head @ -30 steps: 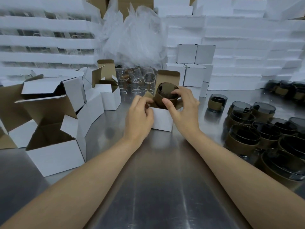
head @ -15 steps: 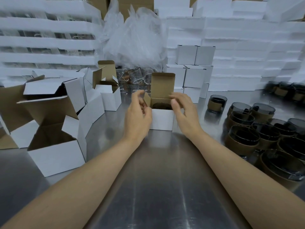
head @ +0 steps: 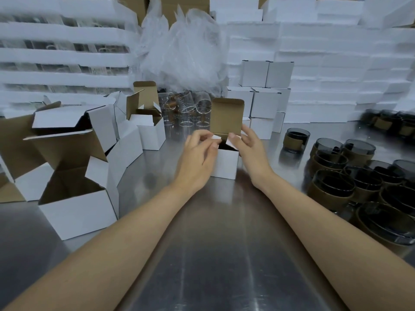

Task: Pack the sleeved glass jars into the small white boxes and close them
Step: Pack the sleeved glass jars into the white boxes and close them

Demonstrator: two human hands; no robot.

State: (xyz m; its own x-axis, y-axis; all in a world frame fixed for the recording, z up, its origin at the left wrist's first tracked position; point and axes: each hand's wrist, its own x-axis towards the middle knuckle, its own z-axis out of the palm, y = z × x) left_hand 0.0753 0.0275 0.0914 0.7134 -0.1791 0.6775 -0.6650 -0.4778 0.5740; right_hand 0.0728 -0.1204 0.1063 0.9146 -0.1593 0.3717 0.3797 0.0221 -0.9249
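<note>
I'd fold both side flaps (head: 216,137) down flat together before bringing the upright lid (head: 226,116) over, so its tongue tucks in cleanly. The small white box (head: 225,163) stands directly between the left hand (head: 197,158) and right hand (head: 249,151), just past the palms. Each hand pinches the flap on its own side, half folded inward.

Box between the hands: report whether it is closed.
Open: lid stands upright; left hand and right hand pinch side flaps, partly folded.
</note>
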